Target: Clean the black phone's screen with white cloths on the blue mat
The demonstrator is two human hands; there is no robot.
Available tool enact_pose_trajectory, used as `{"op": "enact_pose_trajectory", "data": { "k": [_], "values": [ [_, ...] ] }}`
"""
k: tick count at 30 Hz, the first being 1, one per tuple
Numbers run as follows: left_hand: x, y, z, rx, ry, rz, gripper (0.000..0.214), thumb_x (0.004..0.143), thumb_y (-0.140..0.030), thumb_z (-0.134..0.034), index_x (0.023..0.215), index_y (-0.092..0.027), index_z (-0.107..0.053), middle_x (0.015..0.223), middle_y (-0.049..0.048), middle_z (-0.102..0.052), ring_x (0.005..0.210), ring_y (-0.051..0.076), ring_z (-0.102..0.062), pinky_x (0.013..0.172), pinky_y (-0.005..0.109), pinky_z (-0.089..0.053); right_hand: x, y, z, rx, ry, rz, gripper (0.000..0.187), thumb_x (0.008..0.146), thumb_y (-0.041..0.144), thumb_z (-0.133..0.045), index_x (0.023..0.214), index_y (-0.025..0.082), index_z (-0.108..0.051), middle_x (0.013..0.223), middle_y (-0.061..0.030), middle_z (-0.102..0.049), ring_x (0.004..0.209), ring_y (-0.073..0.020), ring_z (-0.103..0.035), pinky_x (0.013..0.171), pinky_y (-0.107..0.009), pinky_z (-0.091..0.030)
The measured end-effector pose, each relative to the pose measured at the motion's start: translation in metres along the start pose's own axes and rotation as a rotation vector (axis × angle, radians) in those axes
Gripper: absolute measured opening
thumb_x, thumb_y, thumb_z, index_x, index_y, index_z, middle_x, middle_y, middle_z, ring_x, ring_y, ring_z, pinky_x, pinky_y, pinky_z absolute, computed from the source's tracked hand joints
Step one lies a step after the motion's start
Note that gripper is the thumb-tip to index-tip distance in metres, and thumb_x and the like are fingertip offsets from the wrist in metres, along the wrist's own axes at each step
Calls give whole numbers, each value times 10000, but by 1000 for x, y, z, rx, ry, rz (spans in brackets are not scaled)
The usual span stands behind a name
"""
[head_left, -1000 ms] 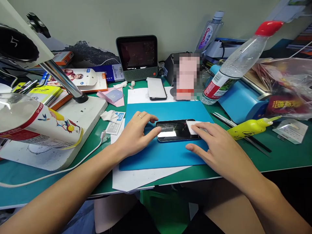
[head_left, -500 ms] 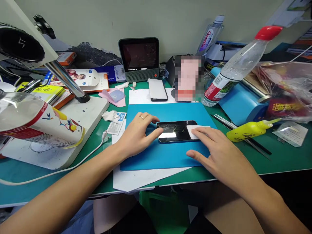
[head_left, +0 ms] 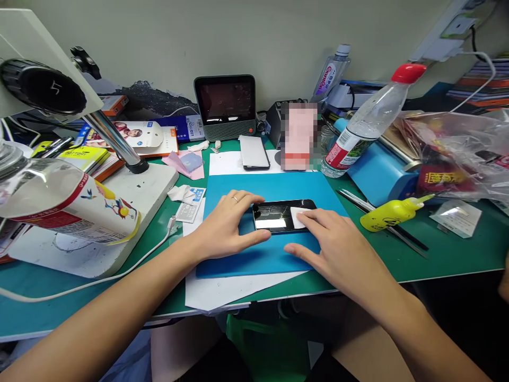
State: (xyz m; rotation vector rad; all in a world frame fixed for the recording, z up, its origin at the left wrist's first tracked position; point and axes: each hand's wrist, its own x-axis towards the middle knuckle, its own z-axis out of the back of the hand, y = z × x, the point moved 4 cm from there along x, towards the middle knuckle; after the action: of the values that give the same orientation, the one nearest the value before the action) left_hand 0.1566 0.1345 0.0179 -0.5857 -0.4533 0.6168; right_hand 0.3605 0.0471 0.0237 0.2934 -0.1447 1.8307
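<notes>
A black phone [head_left: 274,215] lies face up on a blue mat [head_left: 238,265], its glossy screen reflecting light. My left hand [head_left: 226,225] holds the phone's left end, with fingers at the top corner and the thumb along the lower edge. On the right part of the screen lies a small white wipe [head_left: 296,216]. The fingertips of my right hand [head_left: 334,239] press this wipe against the glass, while its thumb is held apart over the mat. The phone's right end is partly covered by the wipe and my fingers.
Left stand a microscope base [head_left: 153,204] and a large bottle [head_left: 59,207]. Behind the mat are a white-faced phone [head_left: 254,153] and a smart display [head_left: 226,101]. Tweezers [head_left: 407,241], a yellow squeeze bottle [head_left: 392,213] and a tilted red-capped bottle [head_left: 358,139] are at right.
My right hand has slid the wipe leftward across the screen. My left thumb has shifted down to the phone's lower edge. The view has also turned slightly.
</notes>
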Motion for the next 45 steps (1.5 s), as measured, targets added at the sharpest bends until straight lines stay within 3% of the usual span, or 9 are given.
{"op": "enact_pose_trajectory", "data": {
  "k": [2,4,6,8,14,22,27,34,45],
  "values": [
    [0,0,0,-6,10,-4,511,938,-551,-597,1334,-236,-524,1322,96,-603,1209,295,-514,1036,486,-446,-3,2,0,14,-4,4,555,941,611,-553,1228,148,-662,1231,-175,-698,1140,-342,-638,904,-477,-512],
    [0,0,1,-32,14,-2,414,1038,-497,-403,1338,-240,-527,1338,86,-602,1230,273,-516,1074,478,-420,3,3,-1,38,4,11,528,943,596,-559,1234,170,-667,1255,-169,-693,1152,-342,-637,916,-491,-513],
    [-1,1,2,-63,8,2,448,1082,-414,-208,1345,-248,-530,1353,76,-598,1243,254,-521,1101,474,-397,12,7,-3,59,22,22,508,934,580,-586,1234,179,-668,1266,-160,-689,1152,-338,-634,935,-500,-511],
    [-1,3,4,-77,-6,8,489,1082,-389,-149,1356,-248,-529,1356,70,-597,1243,253,-522,1105,479,-390,20,13,-5,67,31,30,533,911,580,-624,1238,161,-663,1263,-162,-689,1155,-339,-627,953,-505,-509],
    [0,5,6,-67,-27,29,442,1076,-348,-215,1319,-209,-556,1323,68,-619,1220,244,-524,1090,450,-397,16,39,-9,34,16,74,721,894,636,-600,1320,54,-614,1291,-226,-671,1188,-362,-607,981,-514,-507],
    [0,4,4,-24,-36,12,392,1073,-323,-266,1292,-220,-574,1283,49,-636,1183,227,-525,1064,413,-409,0,55,-4,68,4,114,625,908,572,-634,1302,87,-634,1272,-190,-696,1157,-334,-625,966,-478,-511],
    [0,6,6,-18,-44,22,382,1075,-329,-279,1283,-212,-577,1277,55,-642,1184,227,-530,1064,410,-412,-10,42,0,56,5,121,416,987,407,-570,1298,139,-636,1254,-151,-706,1113,-303,-651,922,-450,-510],
    [0,5,8,-22,-54,48,382,1077,-359,-293,1290,-223,-580,1298,58,-642,1211,240,-529,1067,420,-426,-12,18,3,3,-12,130,404,1003,417,-527,1279,149,-650,1262,-158,-701,1115,-322,-658,920,-468,-507],
    [3,5,1,-1,-17,5,302,1031,-281,-423,1282,-229,-582,1278,72,-637,1190,250,-538,1052,425,-443,12,72,-12,122,-30,131,543,926,480,-649,1270,60,-659,1211,-211,-721,1121,-338,-657,966,-487,-540]
  ]
}}
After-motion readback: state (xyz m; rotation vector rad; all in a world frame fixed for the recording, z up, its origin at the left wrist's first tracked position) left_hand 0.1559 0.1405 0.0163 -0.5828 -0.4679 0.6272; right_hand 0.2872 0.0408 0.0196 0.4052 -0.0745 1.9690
